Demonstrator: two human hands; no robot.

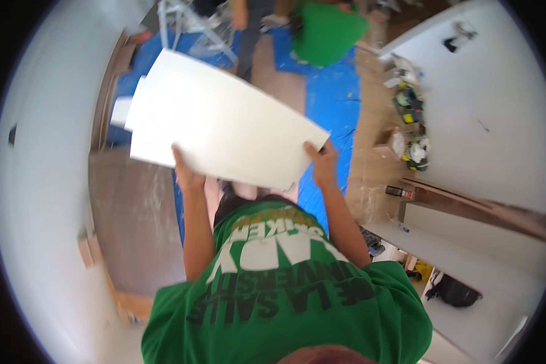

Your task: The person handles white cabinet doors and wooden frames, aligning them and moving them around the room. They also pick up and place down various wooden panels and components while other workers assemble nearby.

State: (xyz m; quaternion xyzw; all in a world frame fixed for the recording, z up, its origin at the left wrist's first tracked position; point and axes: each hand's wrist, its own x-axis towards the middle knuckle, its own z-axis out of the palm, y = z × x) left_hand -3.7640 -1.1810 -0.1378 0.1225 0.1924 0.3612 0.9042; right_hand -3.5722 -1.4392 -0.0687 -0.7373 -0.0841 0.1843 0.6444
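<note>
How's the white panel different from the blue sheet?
The white panel is held up by the left hand and right hand; the blue sheet lies spread out below. The panel is pale; the sheet is bright blue. The panel hides part of the sheet. Both look flat.

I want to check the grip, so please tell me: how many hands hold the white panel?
2. The left hand holds the near edge of the white panel; the right hand holds its right end. Others could be hidden beneath it.
</note>
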